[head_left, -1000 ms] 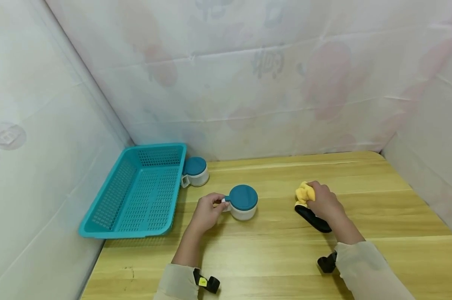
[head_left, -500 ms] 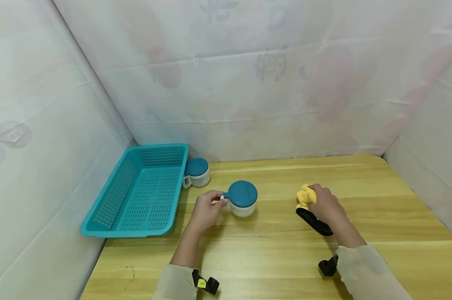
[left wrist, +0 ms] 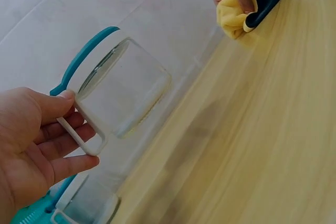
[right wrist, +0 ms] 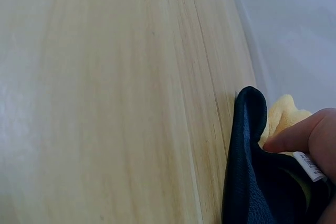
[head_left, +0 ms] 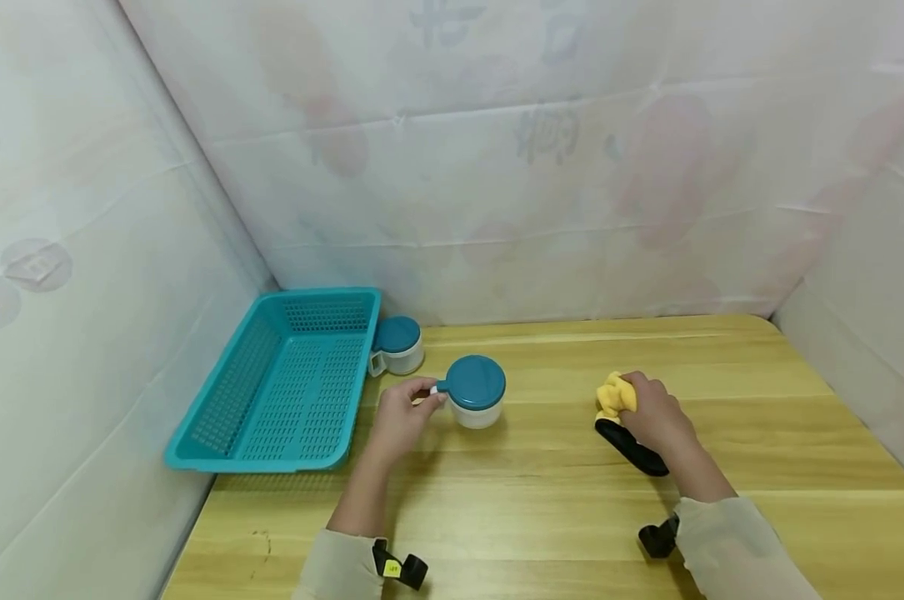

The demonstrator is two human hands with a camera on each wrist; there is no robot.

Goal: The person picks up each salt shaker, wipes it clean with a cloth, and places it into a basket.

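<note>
Moved the lidded jar (head_left: 476, 387) leftward in the head view over the last second, with the left hand (head_left: 397, 422). Carried it slightly higher there too, against the drift of the scene; could not tell a lift from a move backward. Narrowed the gap to the second jar (head_left: 402, 346) and to the basket (head_left: 257, 465), and widened that to the yellow-and-black cloth (head_left: 616, 398). Drew the left sleeve (head_left: 342, 562) and its wrist camera (head_left: 414, 572) leftward as well. Turned the head view slightly, sliding basket, table (head_left: 526, 533) and back wall (head_left: 452, 183) a little right and down, and showed more of the printed characters (head_left: 446, 23) near the top edge.
</note>
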